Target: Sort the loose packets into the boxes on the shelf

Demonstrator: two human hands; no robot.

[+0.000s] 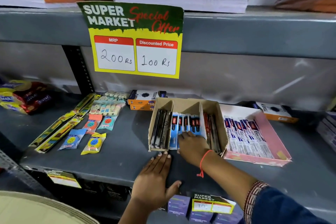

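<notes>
Cardboard box (189, 109) at mid-shelf in the head view already holds dark packets on its left, blue packets (185, 123) in the middle and red ones on its right, with the right hand (193, 148) resting flat on the blue row, its grip open and holding nothing I can make out, while the pink box (272, 142) at three o'clock is filled too. Left hand (154, 178) lies spread on the shelf (118, 152) at six o'clock, grip wide and empty; the loose packets (87, 129) at nine o'clock remain unsorted, so I judge the job roughly half done.

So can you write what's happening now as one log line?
right hand: on blue packets in cardboard box | left hand: flat on shelf | loose packets: unsorted
</notes>
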